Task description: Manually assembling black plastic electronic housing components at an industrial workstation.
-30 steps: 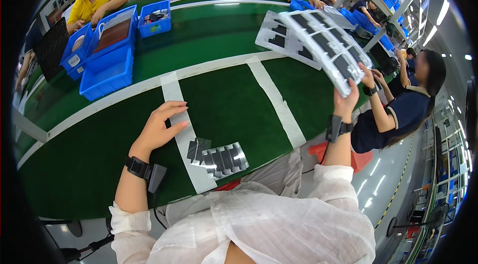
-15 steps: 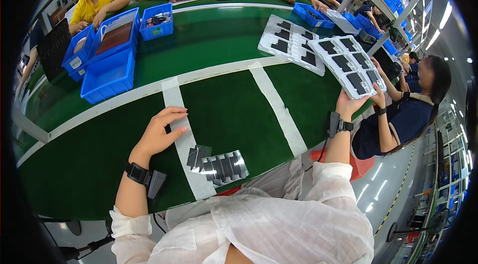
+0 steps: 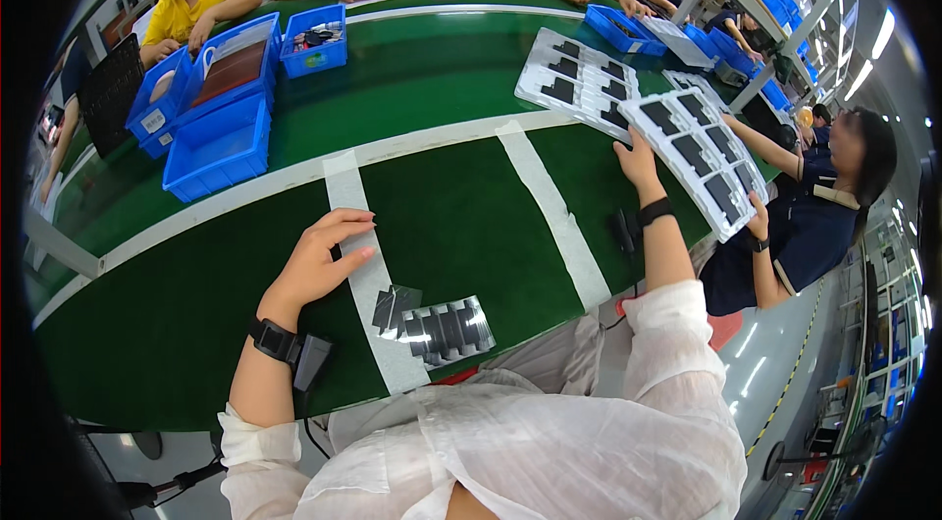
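Note:
My right hand (image 3: 638, 163) grips the near left edge of a white tray (image 3: 699, 159) that holds several black rectangular parts. The tray hangs tilted over the right end of the green table (image 3: 461, 216). A co-worker's hand (image 3: 758, 224) holds its other end. A second white tray (image 3: 577, 83) of the same kind lies flat on the table just behind it. My left hand (image 3: 319, 260) rests on the table beside a white tape stripe, fingers apart and empty. A small stack of shiny film strips with black pieces (image 3: 440, 327) lies near my body.
Blue bins (image 3: 218, 142) stand at the far left, one with a brown sheet (image 3: 228, 71) and one with small parts (image 3: 314, 37). Another blue bin (image 3: 620, 29) stands at the back right. Several people sit across the table. A co-worker in dark blue (image 3: 814, 216) sits at my right.
My right hand has brought the tray down and toward the table, shifting from beneath it to its left edge. The co-worker now holds its far end. My left hand has stayed put.

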The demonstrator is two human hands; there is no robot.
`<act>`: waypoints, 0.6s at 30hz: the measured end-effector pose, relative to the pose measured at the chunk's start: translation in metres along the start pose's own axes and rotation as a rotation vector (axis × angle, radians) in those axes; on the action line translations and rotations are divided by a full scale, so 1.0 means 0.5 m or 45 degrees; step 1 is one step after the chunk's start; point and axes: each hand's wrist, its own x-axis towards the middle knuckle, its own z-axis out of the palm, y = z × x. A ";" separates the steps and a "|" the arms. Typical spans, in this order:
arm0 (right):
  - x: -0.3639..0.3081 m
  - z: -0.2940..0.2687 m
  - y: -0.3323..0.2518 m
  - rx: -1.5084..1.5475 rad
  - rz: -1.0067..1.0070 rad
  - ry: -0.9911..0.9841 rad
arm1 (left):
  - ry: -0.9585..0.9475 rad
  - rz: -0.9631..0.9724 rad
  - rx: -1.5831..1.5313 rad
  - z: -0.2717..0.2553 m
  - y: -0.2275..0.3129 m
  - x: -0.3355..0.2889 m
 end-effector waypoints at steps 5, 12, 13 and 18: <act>0.043 0.021 -0.001 -0.336 0.140 -0.144 | -0.020 -0.021 0.031 0.001 -0.004 -0.007; 0.007 0.007 -0.134 -0.570 0.236 -0.330 | -0.016 -0.047 0.034 0.004 -0.008 -0.005; -0.005 0.006 -0.164 -0.575 0.239 -0.404 | -0.017 -0.053 0.031 0.003 -0.009 -0.006; -0.029 0.013 -0.232 -0.703 0.152 -0.469 | -0.011 -0.029 0.062 0.001 -0.006 0.002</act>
